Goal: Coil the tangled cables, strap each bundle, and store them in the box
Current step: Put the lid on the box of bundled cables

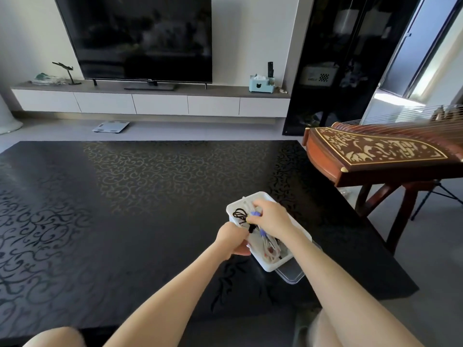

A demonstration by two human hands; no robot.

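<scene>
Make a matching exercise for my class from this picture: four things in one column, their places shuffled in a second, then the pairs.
Things
1. box
2. scale
3. TV
4. zither

Places
A. on the floor
B. on a wooden stand, right of the table
C. on the black table
D. on the long shelf by the wall

Pairs: 1-C, 2-A, 3-D, 4-B
</scene>
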